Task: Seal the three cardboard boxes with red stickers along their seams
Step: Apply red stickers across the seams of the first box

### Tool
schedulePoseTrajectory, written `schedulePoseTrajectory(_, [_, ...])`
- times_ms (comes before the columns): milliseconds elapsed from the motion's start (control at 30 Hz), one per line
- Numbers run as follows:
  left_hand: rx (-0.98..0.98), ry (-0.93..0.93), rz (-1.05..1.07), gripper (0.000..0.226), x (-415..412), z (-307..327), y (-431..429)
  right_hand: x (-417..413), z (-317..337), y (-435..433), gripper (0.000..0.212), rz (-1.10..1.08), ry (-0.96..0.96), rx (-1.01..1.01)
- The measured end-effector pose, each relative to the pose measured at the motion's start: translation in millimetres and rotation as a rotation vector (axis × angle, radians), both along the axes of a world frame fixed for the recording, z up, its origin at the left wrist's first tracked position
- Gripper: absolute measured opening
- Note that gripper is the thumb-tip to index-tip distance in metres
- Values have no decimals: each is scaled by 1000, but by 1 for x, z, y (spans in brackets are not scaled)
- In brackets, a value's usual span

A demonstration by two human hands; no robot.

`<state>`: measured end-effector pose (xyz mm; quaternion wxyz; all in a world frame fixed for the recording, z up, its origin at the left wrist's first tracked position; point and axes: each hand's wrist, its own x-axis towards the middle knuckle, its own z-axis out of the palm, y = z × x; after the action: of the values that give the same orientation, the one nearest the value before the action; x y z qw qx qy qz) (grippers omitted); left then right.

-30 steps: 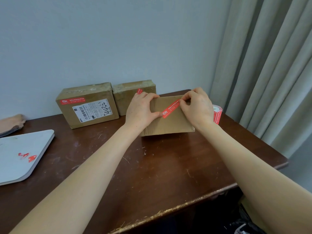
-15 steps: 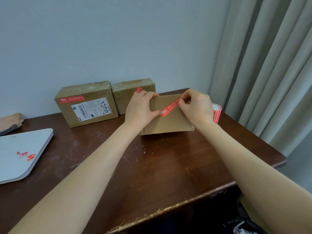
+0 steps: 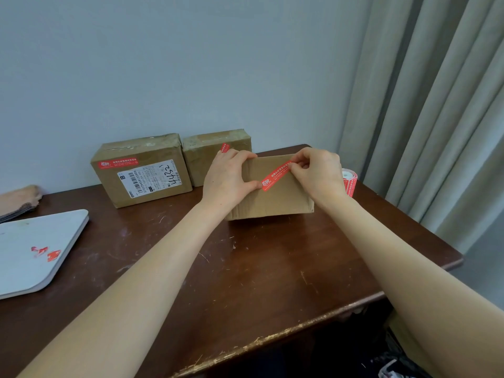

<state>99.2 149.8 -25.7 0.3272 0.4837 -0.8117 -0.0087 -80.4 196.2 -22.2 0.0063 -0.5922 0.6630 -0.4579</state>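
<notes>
Wooden table point(image 3: 272, 268): left hand point(image 3: 229, 175) grips closed box point(image 3: 275, 200), right hand point(image 3: 319, 173) pinches red sticker point(image 3: 275, 177).

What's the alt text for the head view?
Two hands apply a red sticker diagonally to a cardboard box on a brown table: the left hand grips the box, thumb at the sticker's lower end; the right hand pinches its upper end. Behind stand a labelled box and a smaller box, each bearing a red sticker; a sticker roll sits farther right.
</notes>
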Motion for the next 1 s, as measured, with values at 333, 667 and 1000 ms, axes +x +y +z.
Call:
schedulePoseTrajectory(333, [-6,2,2,60,0,-1,0,2,-4,2,11,26,16,11])
schedulePoseTrajectory(667, [-6,1,2,60,-1,1,2,4,-3,3,9,23,11,20])
schedulePoseTrajectory(1000, [-19,0,-2,59,0,0,3,4,-3,6,9,39,7,4])
